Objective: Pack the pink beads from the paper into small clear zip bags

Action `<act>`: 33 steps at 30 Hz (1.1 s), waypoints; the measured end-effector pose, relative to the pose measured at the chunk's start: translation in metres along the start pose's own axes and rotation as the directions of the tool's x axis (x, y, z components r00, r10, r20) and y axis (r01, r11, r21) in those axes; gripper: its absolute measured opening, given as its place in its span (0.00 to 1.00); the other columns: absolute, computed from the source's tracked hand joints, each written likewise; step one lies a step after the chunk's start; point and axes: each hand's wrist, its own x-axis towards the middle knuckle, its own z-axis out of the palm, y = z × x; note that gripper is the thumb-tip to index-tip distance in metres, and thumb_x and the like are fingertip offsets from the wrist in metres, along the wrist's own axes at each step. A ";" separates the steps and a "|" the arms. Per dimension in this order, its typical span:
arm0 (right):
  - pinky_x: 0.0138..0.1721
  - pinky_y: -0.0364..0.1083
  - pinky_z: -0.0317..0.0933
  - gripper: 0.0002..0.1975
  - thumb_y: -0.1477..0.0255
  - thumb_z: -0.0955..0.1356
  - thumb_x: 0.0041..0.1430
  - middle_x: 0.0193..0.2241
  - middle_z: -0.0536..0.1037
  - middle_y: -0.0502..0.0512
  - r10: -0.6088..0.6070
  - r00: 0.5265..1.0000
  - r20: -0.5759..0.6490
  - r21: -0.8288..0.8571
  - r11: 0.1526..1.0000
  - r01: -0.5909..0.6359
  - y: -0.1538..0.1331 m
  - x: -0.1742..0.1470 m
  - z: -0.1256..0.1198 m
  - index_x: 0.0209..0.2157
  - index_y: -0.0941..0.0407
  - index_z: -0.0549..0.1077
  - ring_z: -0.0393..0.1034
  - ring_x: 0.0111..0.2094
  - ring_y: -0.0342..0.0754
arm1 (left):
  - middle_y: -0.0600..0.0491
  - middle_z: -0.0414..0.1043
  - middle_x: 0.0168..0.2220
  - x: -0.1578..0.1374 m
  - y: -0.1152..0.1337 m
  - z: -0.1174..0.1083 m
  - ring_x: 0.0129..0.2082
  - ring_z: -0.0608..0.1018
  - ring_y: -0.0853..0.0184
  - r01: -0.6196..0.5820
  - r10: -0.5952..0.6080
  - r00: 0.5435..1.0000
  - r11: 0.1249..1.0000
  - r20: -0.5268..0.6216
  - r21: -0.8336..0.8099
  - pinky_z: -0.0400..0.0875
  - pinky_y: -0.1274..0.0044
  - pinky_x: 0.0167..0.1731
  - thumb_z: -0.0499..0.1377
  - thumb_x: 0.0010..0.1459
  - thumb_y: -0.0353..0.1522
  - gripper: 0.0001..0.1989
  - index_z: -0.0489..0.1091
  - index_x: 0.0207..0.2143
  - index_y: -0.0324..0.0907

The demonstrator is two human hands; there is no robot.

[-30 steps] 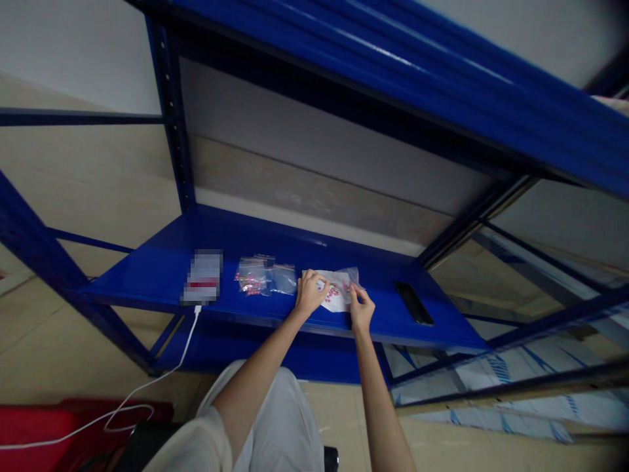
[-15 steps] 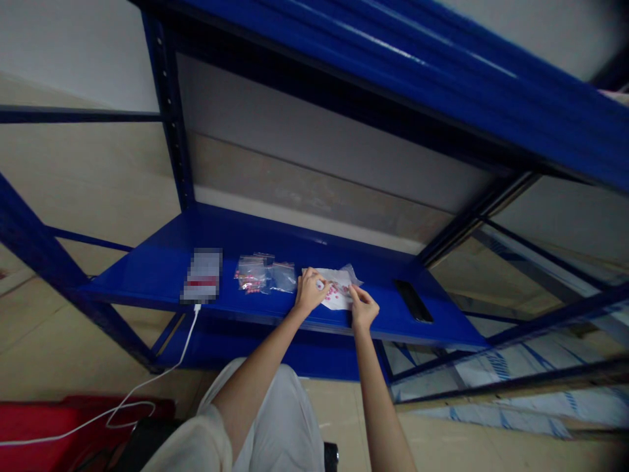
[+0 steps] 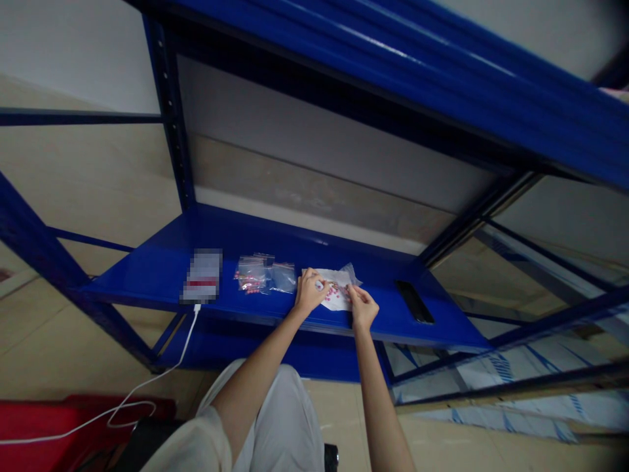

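A sheet of white paper (image 3: 337, 304) lies on the blue shelf (image 3: 354, 254) with several small pink beads (image 3: 330, 295) scattered on it. At its left side my left hand (image 3: 310, 292) is closed, fingers curled round a small white round thing (image 3: 319, 286). My right hand (image 3: 364, 308) pinches at the right edge of the paper; what sits between its fingertips is too small to make out. Behind it, a clear plastic bag (image 3: 352, 271) rests partly on the paper.
Several clear zip bags (image 3: 283, 278), some with pink beads inside, lie left of my hands. A blurred-out device (image 3: 202, 275) with a white cable (image 3: 185, 347) stands further left. To the right is a black phone (image 3: 415, 302). An upper blue beam (image 3: 373, 65) crosses overhead.
My two hands have barely shifted over the paper. Small gold-coloured bits now show between my left fingertips and the beads. Everything else looks the same.
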 end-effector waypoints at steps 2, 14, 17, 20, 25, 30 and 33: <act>0.24 0.43 0.66 0.21 0.59 0.73 0.38 0.26 0.80 0.61 -0.003 1.000 0.027 0.010 1.000 0.002 -0.002 -0.001 0.000 0.30 0.62 0.75 0.75 0.29 0.54 | 0.52 0.67 0.32 0.000 0.000 0.000 0.36 0.69 0.65 -0.001 0.001 1.000 1.000 -0.001 0.004 0.63 0.74 0.36 0.58 0.49 0.29 0.06 0.69 0.20 0.41; 0.23 0.43 0.64 0.22 0.58 0.69 0.43 0.31 0.79 0.63 -0.042 0.999 0.029 -0.043 0.998 0.043 -0.003 0.000 -0.003 0.34 0.63 0.75 0.74 0.29 0.53 | 0.52 0.67 0.30 0.000 0.000 -0.001 0.35 0.70 0.67 -0.007 0.007 1.000 1.000 -0.016 -0.011 0.64 0.75 0.37 0.58 0.48 0.28 0.06 0.69 0.20 0.41; 0.24 0.43 0.64 0.21 0.58 0.69 0.44 0.30 0.79 0.62 -0.046 0.998 0.039 -0.051 0.998 0.048 -0.002 0.000 -0.002 0.33 0.62 0.75 0.75 0.29 0.54 | 0.52 0.67 0.30 0.001 0.000 -0.001 0.35 0.70 0.67 -0.005 0.004 1.000 1.000 -0.019 -0.018 0.64 0.75 0.37 0.59 0.47 0.28 0.05 0.69 0.20 0.41; 0.26 0.44 0.65 0.20 0.59 0.70 0.43 0.28 0.79 0.61 -0.050 0.997 0.058 -0.061 0.997 0.054 -0.002 0.000 -0.002 0.33 0.61 0.74 0.75 0.28 0.53 | 0.52 0.67 0.30 0.001 0.000 0.000 0.35 0.70 0.67 0.000 0.000 1.000 1.000 -0.021 -0.022 0.64 0.75 0.37 0.59 0.47 0.28 0.05 0.69 0.20 0.41; 0.28 0.44 0.66 0.21 0.60 0.70 0.42 0.28 0.79 0.61 -0.065 0.994 0.086 -0.067 0.995 0.071 -0.001 0.000 -0.001 0.34 0.62 0.74 0.75 0.29 0.52 | 0.52 0.67 0.30 0.001 -0.002 0.001 0.35 0.70 0.67 0.004 -0.005 1.000 1.000 -0.020 -0.028 0.64 0.75 0.37 0.58 0.47 0.28 0.05 0.69 0.20 0.41; 0.31 0.45 0.66 0.21 0.59 0.71 0.41 0.30 0.79 0.62 -0.086 0.992 0.092 -0.093 0.991 0.094 -0.002 0.000 -0.001 0.33 0.62 0.76 0.74 0.32 0.54 | 0.52 0.66 0.30 0.001 0.000 0.000 0.35 0.70 0.67 0.017 -0.018 1.000 0.999 -0.019 -0.038 0.64 0.75 0.37 0.58 0.48 0.28 0.06 0.68 0.19 0.41; 0.32 0.46 0.66 0.22 0.58 0.70 0.42 0.32 0.79 0.63 -0.097 0.992 0.080 -0.109 0.988 0.105 -0.001 -0.001 -0.001 0.33 0.62 0.76 0.74 0.32 0.54 | 0.52 0.67 0.30 0.001 0.001 -0.001 0.35 0.70 0.67 0.023 -0.024 1.000 0.999 -0.015 -0.049 0.64 0.74 0.38 0.59 0.47 0.28 0.05 0.69 0.20 0.41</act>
